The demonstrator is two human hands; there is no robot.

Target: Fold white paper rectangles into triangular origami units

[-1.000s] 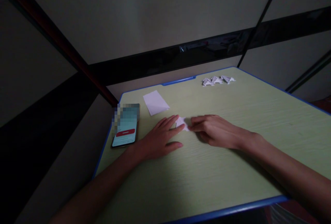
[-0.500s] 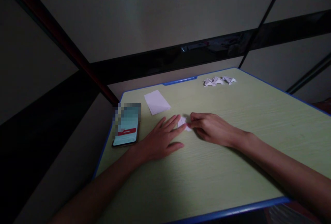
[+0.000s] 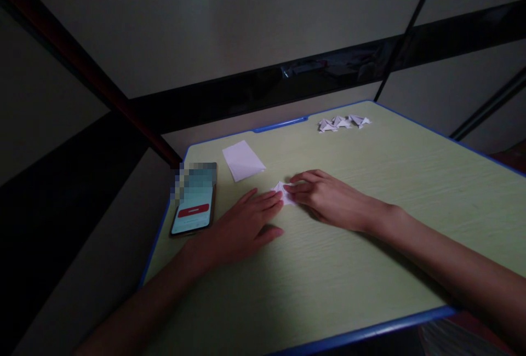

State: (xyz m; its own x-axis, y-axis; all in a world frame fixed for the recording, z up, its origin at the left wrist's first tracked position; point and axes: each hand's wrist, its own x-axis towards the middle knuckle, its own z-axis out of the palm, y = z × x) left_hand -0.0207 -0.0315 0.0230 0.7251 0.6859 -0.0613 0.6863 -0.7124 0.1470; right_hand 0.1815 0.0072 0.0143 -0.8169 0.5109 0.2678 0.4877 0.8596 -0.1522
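A small piece of folded white paper [image 3: 287,196] lies on the table between my hands, its pointed top facing away from me. My left hand [image 3: 250,222] rests flat with fingers stretched, its fingertips touching the paper's left side and the thumb apart on the tabletop. From the right, my right hand [image 3: 322,197] lays its extended fingertips on the paper's right part. Its thumb is mostly hidden underneath. Parts of the paper are covered by the fingers of both hands.
A stack of white paper [image 3: 244,160] lies beyond my left hand. The phone [image 3: 192,222] is at the table's left edge, its screen lit. Three folded paper figures [image 3: 340,122] stand at the far right. The pale green table [image 3: 370,268] has a blue rim, with cupboard panels [image 3: 263,22] behind it.
My right hand's curled fingers have straightened and spread onto the paper. My left hand has shifted slightly toward the paper's left edge. The view has turned a little, moving everything left.
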